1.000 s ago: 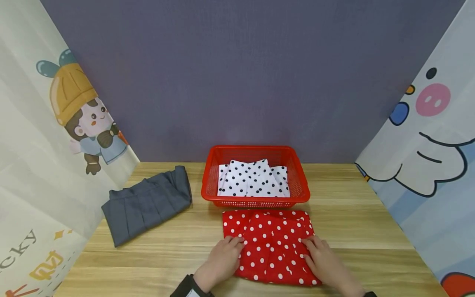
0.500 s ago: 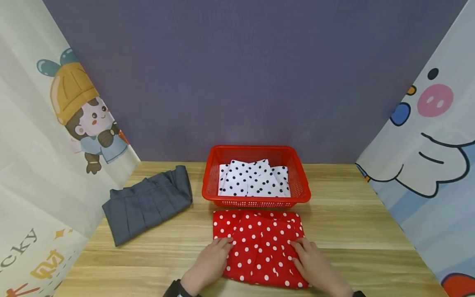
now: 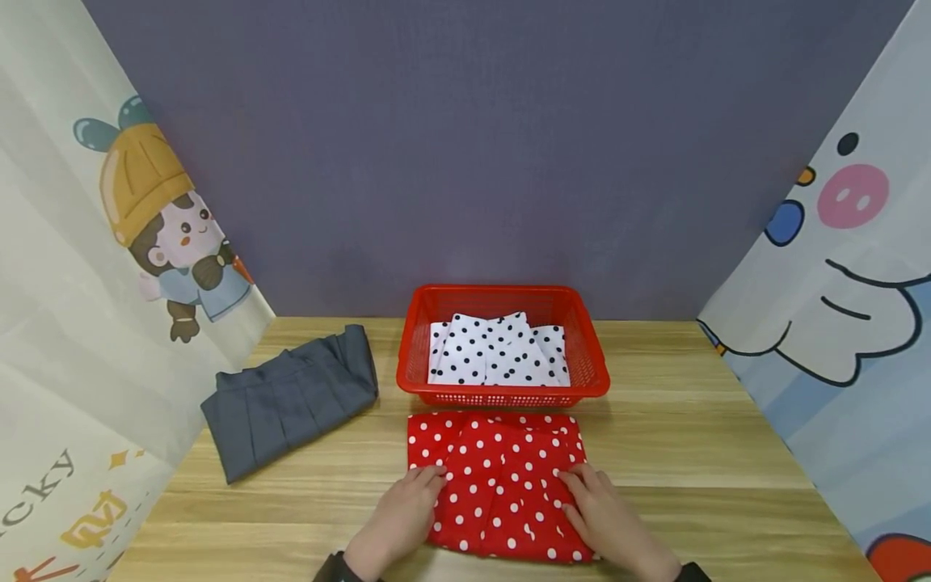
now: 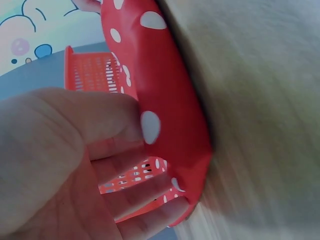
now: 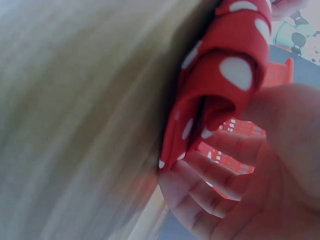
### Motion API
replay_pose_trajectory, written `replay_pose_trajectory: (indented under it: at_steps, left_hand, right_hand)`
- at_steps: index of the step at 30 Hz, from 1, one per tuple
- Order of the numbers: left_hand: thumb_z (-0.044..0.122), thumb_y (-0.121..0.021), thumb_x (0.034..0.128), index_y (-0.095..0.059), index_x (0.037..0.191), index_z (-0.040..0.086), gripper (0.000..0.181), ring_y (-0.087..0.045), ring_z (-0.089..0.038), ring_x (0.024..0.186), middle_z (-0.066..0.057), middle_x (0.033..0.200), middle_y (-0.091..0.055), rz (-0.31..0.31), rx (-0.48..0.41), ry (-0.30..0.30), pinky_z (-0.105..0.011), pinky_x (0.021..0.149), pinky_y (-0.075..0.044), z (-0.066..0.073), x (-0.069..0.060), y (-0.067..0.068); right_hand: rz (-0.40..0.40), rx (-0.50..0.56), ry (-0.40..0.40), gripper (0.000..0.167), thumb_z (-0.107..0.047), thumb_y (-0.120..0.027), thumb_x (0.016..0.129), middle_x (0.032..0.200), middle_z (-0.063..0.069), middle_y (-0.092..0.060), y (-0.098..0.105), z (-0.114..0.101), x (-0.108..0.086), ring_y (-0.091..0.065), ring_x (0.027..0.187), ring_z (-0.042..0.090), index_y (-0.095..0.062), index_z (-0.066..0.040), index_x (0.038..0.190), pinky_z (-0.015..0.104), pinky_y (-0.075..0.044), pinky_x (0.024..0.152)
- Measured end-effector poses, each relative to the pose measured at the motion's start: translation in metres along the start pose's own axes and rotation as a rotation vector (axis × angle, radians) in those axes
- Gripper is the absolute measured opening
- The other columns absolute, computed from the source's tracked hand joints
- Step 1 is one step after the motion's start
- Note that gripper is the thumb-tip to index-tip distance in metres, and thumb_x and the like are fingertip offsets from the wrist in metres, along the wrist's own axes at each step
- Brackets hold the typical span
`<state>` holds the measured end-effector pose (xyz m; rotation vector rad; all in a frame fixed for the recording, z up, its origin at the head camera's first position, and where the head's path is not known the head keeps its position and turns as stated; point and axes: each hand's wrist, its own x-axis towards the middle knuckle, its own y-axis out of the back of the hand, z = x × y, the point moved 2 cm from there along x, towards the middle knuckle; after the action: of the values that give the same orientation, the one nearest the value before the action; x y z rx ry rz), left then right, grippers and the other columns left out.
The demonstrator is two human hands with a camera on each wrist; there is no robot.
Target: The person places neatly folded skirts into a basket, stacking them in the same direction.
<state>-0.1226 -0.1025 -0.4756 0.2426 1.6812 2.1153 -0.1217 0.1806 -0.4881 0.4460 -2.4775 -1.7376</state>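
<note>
A folded red polka-dot skirt (image 3: pixel 502 493) lies flat on the table just in front of the red basket. My left hand (image 3: pixel 402 511) rests on its left side, the fingertips touching the cloth. In the left wrist view, the left thumb (image 4: pixel 112 115) lies against the folded edge and the other fingers stretch along the side. On the right side, my right hand (image 3: pixel 609 517) touches the skirt with fairly straight fingers. The right wrist view shows the layered folds (image 5: pixel 220 85) between thumb and fingers, with the fingertips at the lower edge.
A red plastic basket (image 3: pixel 503 396) stands behind the skirt, holding a folded white cloth with black dots (image 3: pixel 498 352). To the left lies a folded grey pleated skirt (image 3: pixel 291 404). A dark wall panel (image 3: pixel 494 162) closes off the back, with printed curtains on both sides.
Both hands and the red skirt between them have shifted left along the table, by less in the last half second. The basket and the grey skirt have stayed put.
</note>
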Motion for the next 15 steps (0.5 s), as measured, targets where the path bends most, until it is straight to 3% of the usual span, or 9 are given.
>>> replay_pose_trajectory:
  at_steps: [5,10,15]
  left_hand:
    - [0.021,-0.076,0.0724,-0.059,0.117,0.007,0.05,-0.053,-0.023,0.103,-0.009,0.116,-0.056,0.008,0.013,-0.008,-0.041,0.085,-0.049,0.0,0.002,0.005]
    - [0.024,-0.078,0.0708,-0.06,0.113,0.007,0.049,-0.055,-0.02,0.09,-0.007,0.107,-0.058,0.066,0.051,-0.027,-0.038,0.079,-0.05,0.0,0.009,0.009]
    - [0.028,-0.078,0.07,-0.061,0.112,0.007,0.05,-0.057,-0.022,0.088,-0.009,0.105,-0.059,0.134,0.078,-0.013,-0.038,0.076,-0.051,-0.003,0.021,0.011]
  right_hand:
    - [0.0,0.076,-0.008,0.046,-0.021,-0.072,0.077,0.109,0.005,-0.054,0.008,0.002,0.003,-0.051,0.095,0.017,-0.057,-0.005,0.118,0.044,-0.051,0.081]
    - [0.024,0.101,-0.006,0.047,-0.019,-0.073,0.077,0.108,0.007,-0.055,0.014,0.003,0.01,-0.054,0.094,0.017,-0.057,-0.003,0.118,0.042,-0.052,0.081]
    - [0.058,0.108,-0.033,0.05,-0.017,-0.074,0.076,0.116,0.014,-0.054,0.019,0.003,0.022,-0.055,0.1,0.024,-0.055,-0.002,0.12,0.045,-0.051,0.082]
